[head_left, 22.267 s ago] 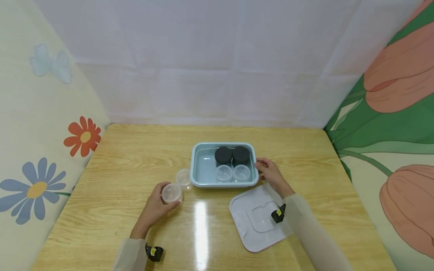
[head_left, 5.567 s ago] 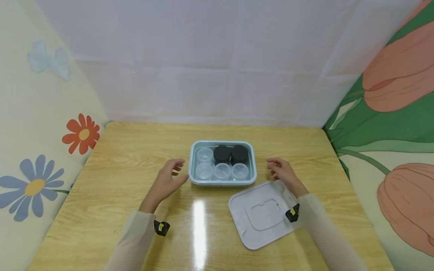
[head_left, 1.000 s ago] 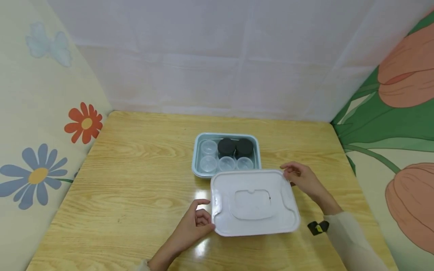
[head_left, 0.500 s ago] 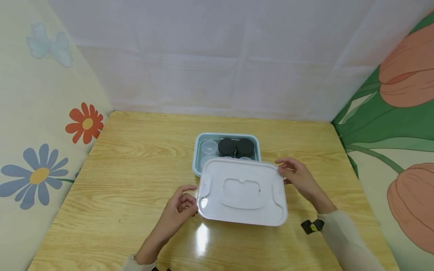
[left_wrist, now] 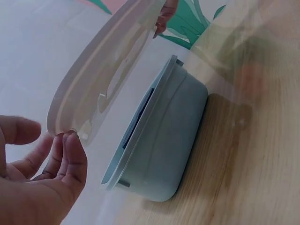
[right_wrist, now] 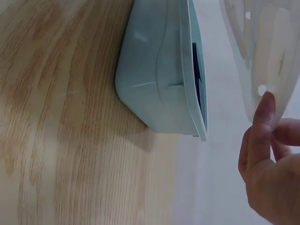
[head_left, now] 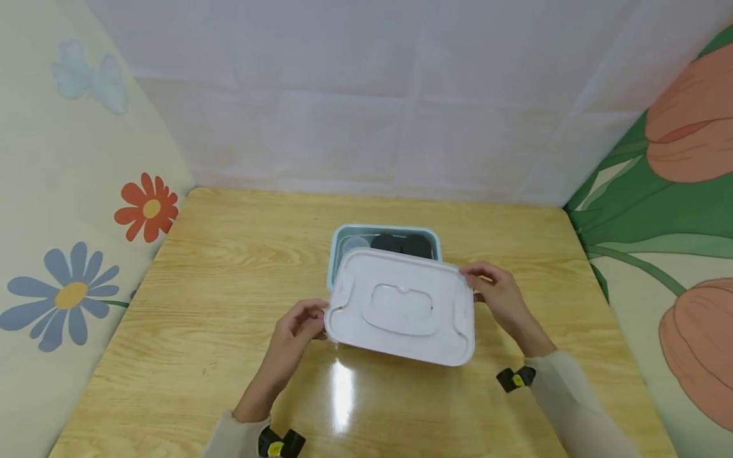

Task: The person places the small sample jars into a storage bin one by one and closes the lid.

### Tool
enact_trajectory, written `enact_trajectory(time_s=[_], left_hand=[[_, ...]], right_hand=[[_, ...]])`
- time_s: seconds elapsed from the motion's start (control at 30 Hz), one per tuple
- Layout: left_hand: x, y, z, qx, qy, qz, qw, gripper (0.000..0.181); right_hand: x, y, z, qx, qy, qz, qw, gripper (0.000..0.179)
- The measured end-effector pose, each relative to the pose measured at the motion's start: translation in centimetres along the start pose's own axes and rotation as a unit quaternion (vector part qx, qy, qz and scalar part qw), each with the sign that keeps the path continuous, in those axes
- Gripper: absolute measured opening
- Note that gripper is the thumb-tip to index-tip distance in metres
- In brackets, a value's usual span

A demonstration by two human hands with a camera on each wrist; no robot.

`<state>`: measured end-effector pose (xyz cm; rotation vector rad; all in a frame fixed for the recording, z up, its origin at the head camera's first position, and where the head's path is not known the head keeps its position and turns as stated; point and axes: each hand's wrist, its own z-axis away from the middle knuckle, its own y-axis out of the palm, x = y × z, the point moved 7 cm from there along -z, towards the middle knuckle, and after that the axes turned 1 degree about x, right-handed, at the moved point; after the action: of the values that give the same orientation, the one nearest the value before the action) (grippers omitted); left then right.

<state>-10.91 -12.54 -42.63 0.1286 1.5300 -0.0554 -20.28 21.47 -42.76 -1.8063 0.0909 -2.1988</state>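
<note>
A white plastic lid [head_left: 401, 305] is held up, tilted, over the front part of a light blue box [head_left: 338, 238]. My left hand [head_left: 292, 337] holds the lid's left edge, its fingertips at the rim in the left wrist view. With thumb and fingers my right hand [right_wrist: 269, 154] pinches the lid's right edge. Behind the lid, two black-topped jars [head_left: 417, 245] and a clear cup [head_left: 355, 243] show inside the box; the front of its contents is hidden. Both wrist views show a gap between lid and box rim [left_wrist: 140, 126].
The box stands on a wood-grain table [head_left: 246, 254]. A white cloth [head_left: 343, 127] hangs behind the table's far edge. Flower-patterned panels [head_left: 63, 191] flank it on the left and right. A black wrist camera [head_left: 515, 379] sits by the right cuff.
Both hands have carried the lid leftward and away from the body, so it now covers the front cups in the head view. Earlier, the lid lay on the table and cups went into the box.
</note>
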Motion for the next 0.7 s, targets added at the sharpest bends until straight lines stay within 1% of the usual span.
enact_trajectory(time_s=[0.13,0.33,0.53,0.6,0.7], left_hand=[[-0.2,-0.3,-0.5,-0.005,0.007,0.021,0.9997,0.028],[-0.7,-0.9,-0.9,-0.017,0.013,0.001,0.9998,0.028],[-1.0,-1.7,-1.0,-0.035,0.019,-0.013,0.9991,0.025],[-1.1,-1.9,-1.0,-0.039,0.022,-0.014,0.9989,0.024],[-1.5,-2.2,-1.0,-0.042,0.034,-0.005,0.9985,0.023]], right_hand=[[0.2,0.2,-0.4,-0.012,0.006,-0.004,0.9999,0.030],[0.4,0.6,-1.0,-0.012,0.018,-0.017,0.9996,0.033],[0.7,1.3,-1.3,0.003,0.006,-0.041,0.9991,0.034],[0.7,1.5,-1.4,0.006,0.000,-0.053,0.9986,0.032],[0.8,1.7,-1.4,0.010,-0.009,-0.082,0.9966,0.022]])
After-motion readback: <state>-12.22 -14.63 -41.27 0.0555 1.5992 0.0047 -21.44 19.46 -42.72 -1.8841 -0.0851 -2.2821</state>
